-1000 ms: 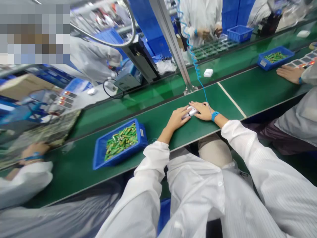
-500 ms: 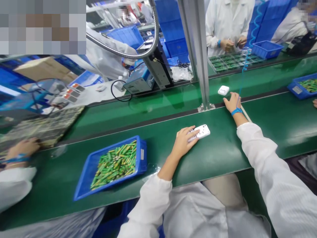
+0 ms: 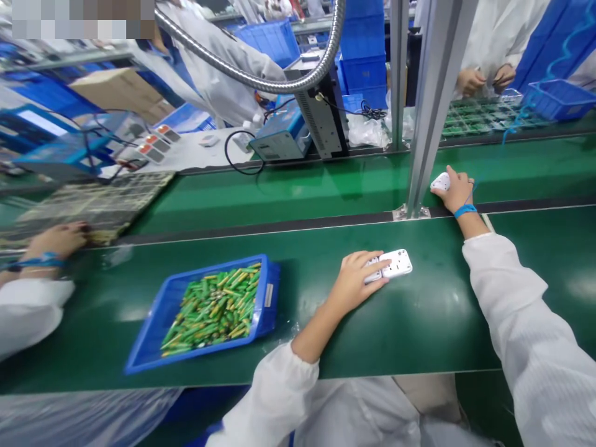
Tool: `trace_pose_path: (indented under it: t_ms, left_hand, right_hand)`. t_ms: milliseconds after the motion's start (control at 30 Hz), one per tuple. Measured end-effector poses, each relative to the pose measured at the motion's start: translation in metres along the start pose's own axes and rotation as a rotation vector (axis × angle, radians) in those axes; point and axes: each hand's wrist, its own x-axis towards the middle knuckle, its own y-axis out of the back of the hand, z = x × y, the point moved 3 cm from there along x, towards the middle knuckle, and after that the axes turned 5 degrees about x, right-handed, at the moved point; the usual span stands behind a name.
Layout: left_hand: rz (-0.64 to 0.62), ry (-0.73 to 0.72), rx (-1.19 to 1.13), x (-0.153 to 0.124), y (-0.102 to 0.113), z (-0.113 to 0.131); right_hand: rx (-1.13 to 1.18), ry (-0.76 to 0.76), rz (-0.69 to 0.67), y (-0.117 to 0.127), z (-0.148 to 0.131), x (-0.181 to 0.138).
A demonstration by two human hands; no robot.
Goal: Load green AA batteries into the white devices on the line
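My left hand [image 3: 357, 280] rests low over the green bench, its fingers curled over a small white plastic case. Touching that case on the right is a second white case [image 3: 397, 263] with small dark marks and holes on its face. My right hand [image 3: 456, 188], with a blue wrist strap, reaches past the bench's back edge and is closed round another white plastic case [image 3: 440, 181] over the far green belt. A blue bin [image 3: 272, 298], full of green and yellow battery-like cylinders, stands left of my left hand.
A metal post [image 3: 426, 118] rises beside my right hand. A flexible metal hose [image 3: 261, 79] arcs above the belt. At far left, a co-worker's hand [image 3: 58, 241] touches a dark gridded panel [image 3: 97, 202]. Across the belt, a person's hands work above trays of green boards [image 3: 484, 117].
My right hand has closed on the white case that lay on the far belt. My left hand stays on the white cases. The camera view has shifted.
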Motion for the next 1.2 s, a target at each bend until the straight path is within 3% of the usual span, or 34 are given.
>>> trace_pose_path:
  t_ms: [100, 200, 367, 500, 700, 767, 833, 1000, 1200]
  left_hand:
    - [-0.021, -0.012, -0.004, -0.001, 0.001, -0.003]
    - [-0.031, -0.041, -0.017, -0.003, 0.006, -0.005]
    - [-0.031, -0.051, -0.014, -0.001, 0.011, -0.005]
    - [-0.007, -0.075, 0.002, 0.004, 0.014, -0.003]
    - [0.009, -0.143, -0.042, 0.007, 0.016, -0.006]
    - [0.016, -0.165, -0.049, 0.007, 0.015, -0.009]
    - [0.031, -0.186, -0.058, 0.008, 0.014, -0.011]
    - [0.056, -0.217, -0.107, 0.008, 0.015, -0.013]
    - [0.123, -0.139, -0.137, 0.005, 0.017, -0.007]
  right_hand:
    - [0.060, 0.076, 0.072, 0.025, -0.004, -0.033]
    - [0.126, 0.130, 0.069, 0.052, -0.009, -0.089]
    - [0.146, 0.249, -0.125, 0.086, -0.025, -0.188]
    - [0.108, 0.243, -0.247, 0.093, -0.047, -0.236]
    - [-0.010, -0.120, -0.051, 0.077, -0.079, -0.238]
    - [-0.051, -0.172, -0.054, 0.076, -0.083, -0.229]
    - [-0.028, -0.098, -0.134, 0.078, -0.084, -0.221]
    - [0.140, 0.293, -0.439, 0.091, -0.094, -0.217]
    - [0.254, 0.386, -0.584, 0.091, -0.113, -0.225]
